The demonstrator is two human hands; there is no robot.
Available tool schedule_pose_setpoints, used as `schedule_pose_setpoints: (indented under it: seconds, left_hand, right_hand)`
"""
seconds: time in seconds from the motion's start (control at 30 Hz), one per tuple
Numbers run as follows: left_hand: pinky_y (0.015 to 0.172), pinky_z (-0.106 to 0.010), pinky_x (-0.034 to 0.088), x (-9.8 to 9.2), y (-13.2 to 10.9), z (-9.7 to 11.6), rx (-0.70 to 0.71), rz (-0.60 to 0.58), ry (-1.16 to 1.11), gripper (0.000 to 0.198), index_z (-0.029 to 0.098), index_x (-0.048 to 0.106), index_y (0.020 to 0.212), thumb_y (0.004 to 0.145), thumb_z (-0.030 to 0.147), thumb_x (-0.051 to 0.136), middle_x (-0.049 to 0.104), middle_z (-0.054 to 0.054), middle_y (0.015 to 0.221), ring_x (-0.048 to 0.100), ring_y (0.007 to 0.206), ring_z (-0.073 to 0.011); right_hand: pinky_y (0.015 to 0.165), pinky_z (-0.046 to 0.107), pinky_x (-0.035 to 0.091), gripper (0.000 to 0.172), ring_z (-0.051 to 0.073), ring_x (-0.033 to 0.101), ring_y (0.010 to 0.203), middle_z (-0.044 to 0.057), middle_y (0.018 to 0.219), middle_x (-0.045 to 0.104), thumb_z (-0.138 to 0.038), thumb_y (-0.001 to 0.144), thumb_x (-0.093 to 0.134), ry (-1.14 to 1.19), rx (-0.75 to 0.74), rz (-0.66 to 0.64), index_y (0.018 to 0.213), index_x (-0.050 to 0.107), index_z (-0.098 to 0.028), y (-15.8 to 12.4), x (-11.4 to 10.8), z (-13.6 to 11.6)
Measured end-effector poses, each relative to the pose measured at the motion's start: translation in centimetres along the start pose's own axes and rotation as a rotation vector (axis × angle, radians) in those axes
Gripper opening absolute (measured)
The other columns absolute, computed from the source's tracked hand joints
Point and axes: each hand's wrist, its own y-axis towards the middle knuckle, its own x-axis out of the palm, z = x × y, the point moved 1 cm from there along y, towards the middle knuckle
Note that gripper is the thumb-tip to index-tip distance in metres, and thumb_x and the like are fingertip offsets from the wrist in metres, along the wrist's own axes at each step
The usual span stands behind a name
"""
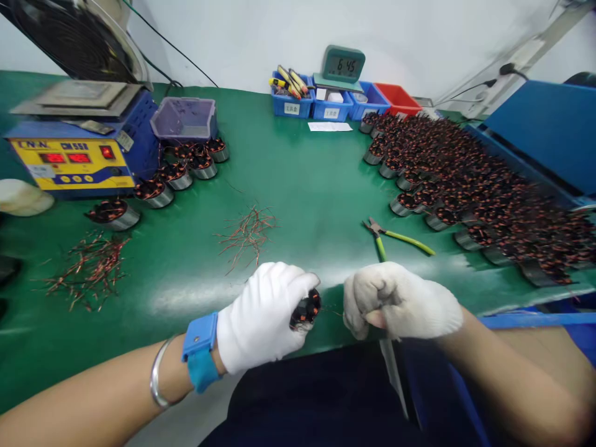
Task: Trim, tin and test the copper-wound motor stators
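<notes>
My left hand (267, 313), in a white glove, is wrapped round a small motor stator (306, 309) with black insulation and orange copper windings. Its wound end faces right, and fine wire ends stick out from it toward my other hand. My right hand (400, 301), in a greyish glove with the thumb tip bare, is closed a short way to the right of the stator. Whatever its fingers hold is hidden. Diagonal cutters (379, 233) with green handles lie just beyond it, jaws apart. Past my left hand is a loose heap of copper wire scraps (251, 233).
Many stators (484, 180) crowd the right side of the green table (298, 186). Several more stators (179, 175) line the left, beside a yellow-blue soldering unit (74, 164) and purple bin (186, 121). Another wire heap (93, 267) lies nearer. Small bins (331, 110) and a clock (343, 64) stand behind.
</notes>
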Motion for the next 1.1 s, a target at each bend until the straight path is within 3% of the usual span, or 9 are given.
schedule_pose_setpoints:
  seconds: [0.13, 0.3, 0.47, 0.57, 0.67, 0.77, 0.87, 1.0, 1.1]
  left_hand:
    - [0.078, -0.04, 0.042, 0.1, 0.2, 0.0, -0.068, -0.017, -0.054, 0.038, 0.019, 0.058, 0.107, 0.069, 0.02, 0.057, 0.062, -0.006, 0.095, 0.055, 0.085, -0.0246]
    - [0.076, -0.04, 0.042, -0.3, 0.7, 0.2, -0.106, -0.104, -0.06, 0.038, 0.02, 0.059, 0.106, 0.068, 0.024, 0.06, 0.062, -0.007, 0.096, 0.055, 0.084, -0.0249]
    - [0.068, -0.038, 0.041, -0.7, 1.1, 0.6, -0.112, -0.125, -0.048, 0.023, 0.021, 0.059, 0.095, 0.072, 0.023, 0.055, 0.059, -0.004, 0.083, 0.054, 0.076, -0.0234]
    - [0.074, -0.04, 0.043, -0.7, 1.1, 0.6, -0.082, -0.154, -0.056, 0.036, 0.022, 0.057, 0.106, 0.07, 0.022, 0.056, 0.061, -0.004, 0.091, 0.056, 0.081, -0.0237]
    - [0.079, -0.041, 0.045, -0.4, 0.8, 0.4, -0.07, -0.149, -0.046, 0.051, 0.021, 0.053, 0.119, 0.068, 0.021, 0.057, 0.063, -0.006, 0.099, 0.057, 0.088, -0.025]
    - [0.081, -0.042, 0.047, -0.3, 0.6, 0.2, -0.081, -0.082, -0.026, 0.065, 0.018, 0.043, 0.131, 0.068, 0.022, 0.058, 0.063, -0.009, 0.106, 0.058, 0.093, -0.0271]
    - [0.081, -0.041, 0.047, -0.3, 0.6, 0.1, -0.099, -0.093, -0.02, 0.068, 0.018, 0.041, 0.133, 0.069, 0.023, 0.059, 0.064, -0.01, 0.107, 0.06, 0.093, -0.0272]
    - [0.079, -0.041, 0.048, -0.4, 0.7, 0.3, -0.093, -0.089, -0.019, 0.055, 0.02, 0.049, 0.124, 0.071, 0.024, 0.058, 0.065, -0.009, 0.102, 0.062, 0.09, -0.0268]
    - [0.077, -0.042, 0.048, -0.2, 0.5, 0.4, -0.075, -0.004, -0.005, 0.051, 0.017, 0.051, 0.119, 0.069, 0.023, 0.058, 0.065, -0.01, 0.098, 0.061, 0.088, -0.0278]
  right_hand:
    - [0.06, 0.028, 0.05, 0.018, 0.017, 0.064, 0.071, 0.01, 0.076, 0.067, -0.018, 0.081, 0.063, -0.059, -0.035, -0.023, 0.069, 0.049, -0.016, 0.0, 0.4, -0.1]
    - [0.076, 0.028, 0.053, 0.005, 0.016, 0.066, 0.088, 0.01, 0.092, 0.07, -0.01, 0.082, 0.061, -0.287, -0.098, -0.004, 0.08, 0.059, -0.014, 0.8, 2.4, -1.8]
    - [0.081, 0.027, 0.052, 0.011, 0.015, 0.065, 0.091, 0.009, 0.096, 0.069, -0.007, 0.082, 0.056, -0.597, -0.253, 0.302, 0.086, 0.062, -0.015, 2.0, 2.6, -2.4]
    - [0.078, 0.028, 0.052, 0.012, 0.016, 0.066, 0.088, 0.007, 0.096, 0.069, -0.009, 0.082, 0.056, -0.702, -0.234, 0.481, 0.087, 0.064, -0.016, 2.1, 1.4, -1.5]
    - [0.078, 0.028, 0.053, 0.011, 0.017, 0.066, 0.087, 0.006, 0.096, 0.069, -0.01, 0.081, 0.056, -0.689, -0.192, 0.528, 0.087, 0.064, -0.016, 1.8, 0.5, -0.5]
    - [0.08, 0.028, 0.052, 0.01, 0.017, 0.066, 0.088, 0.006, 0.097, 0.068, -0.01, 0.081, 0.057, -0.637, -0.169, 0.521, 0.088, 0.064, -0.015, 1.6, 0.3, -0.5]
    - [0.08, 0.028, 0.052, 0.007, 0.017, 0.065, 0.088, 0.007, 0.095, 0.068, -0.011, 0.082, 0.057, -0.575, -0.215, 0.443, 0.085, 0.062, -0.015, 1.4, 0.8, -1.4]
    - [0.083, 0.027, 0.05, 0.008, 0.016, 0.063, 0.097, 0.008, 0.104, 0.067, -0.008, 0.08, 0.06, -0.568, -0.247, 0.198, 0.082, 0.06, -0.016, 0.5, 2.0, -2.8]
    - [0.076, 0.023, 0.05, 0.013, 0.013, 0.064, 0.089, 0.003, 0.098, 0.068, -0.006, 0.078, 0.061, -0.582, -0.101, 0.015, 0.083, 0.061, -0.018, -0.7, 2.8, -3.1]
